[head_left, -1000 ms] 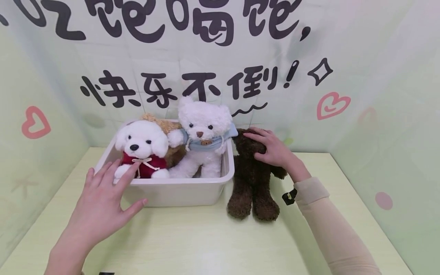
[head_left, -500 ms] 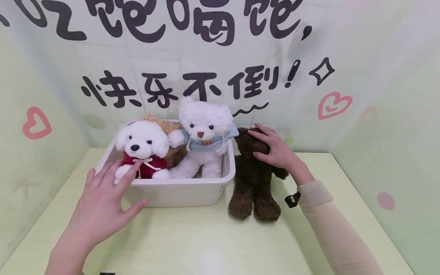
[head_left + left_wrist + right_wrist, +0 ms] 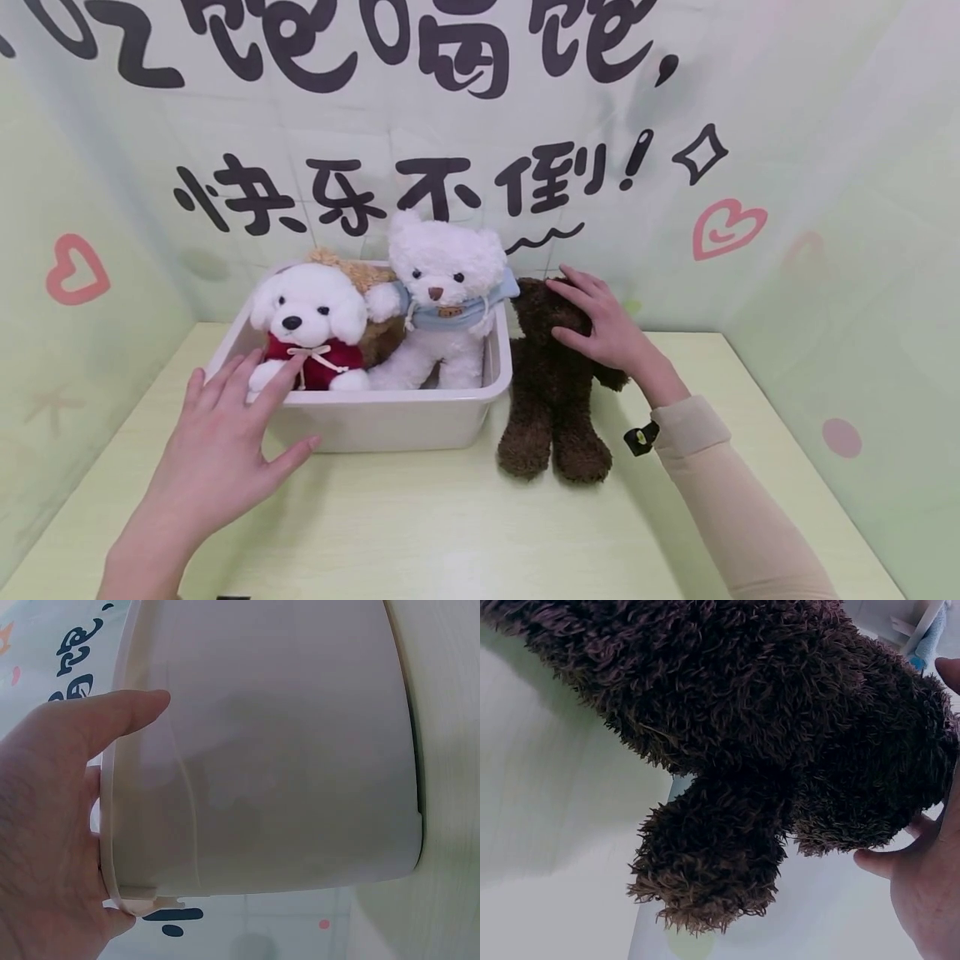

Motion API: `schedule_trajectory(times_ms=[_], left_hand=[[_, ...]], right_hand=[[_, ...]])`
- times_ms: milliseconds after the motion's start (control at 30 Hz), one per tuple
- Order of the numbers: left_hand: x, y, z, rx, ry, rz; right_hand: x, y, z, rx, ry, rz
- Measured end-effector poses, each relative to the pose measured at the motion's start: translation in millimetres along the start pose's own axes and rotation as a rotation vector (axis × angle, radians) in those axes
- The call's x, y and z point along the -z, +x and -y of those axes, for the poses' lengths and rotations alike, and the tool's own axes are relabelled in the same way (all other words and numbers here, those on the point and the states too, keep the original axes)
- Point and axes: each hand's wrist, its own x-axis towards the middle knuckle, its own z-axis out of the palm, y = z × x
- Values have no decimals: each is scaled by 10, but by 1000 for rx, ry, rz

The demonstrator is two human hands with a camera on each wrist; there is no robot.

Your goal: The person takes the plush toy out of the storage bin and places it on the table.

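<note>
Toward the table's (image 3: 435, 525) back edge, left hand (image 3: 217, 442) spread at the tub (image 3: 382, 425), right hand (image 3: 606, 329) spread on the brown bear (image 3: 550, 383): likely light, soft, best held round its middle.

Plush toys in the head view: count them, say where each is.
4 visible. In the white bin: a white dog in red, a white bear in blue, a tan toy partly hidden behind them. Right of the bin: a dark brown toy. More may be hidden.
</note>
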Motion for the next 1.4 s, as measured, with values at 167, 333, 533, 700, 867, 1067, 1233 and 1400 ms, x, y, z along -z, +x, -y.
schedule_trajectory(times_ms=[167,333,533,700,867,1067,1233,1400], left_hand=[[5,0,-2,1,1,8],[10,-3,-8,6,-1,14],[7,-5,-13,17,-4,26],[-4,-4,-11,13,-4,29],[-9,-15,-3,8,-8,30],[-2,-17,4,8,-13,24],[7,-3,18,-5,-13,11],[4,1,17,1,-12,20]], right_hand=[[15,-2,14,7,1,-11],[4,22,42,-11,-18,-36],[-5,107,189,-22,-40,-114],[-25,221,369,60,-35,-165],[-58,348,558,159,-15,-176],[-136,538,721,239,-33,-190],[-231,694,788,306,-90,-235],[-313,830,858,363,-167,-252]])
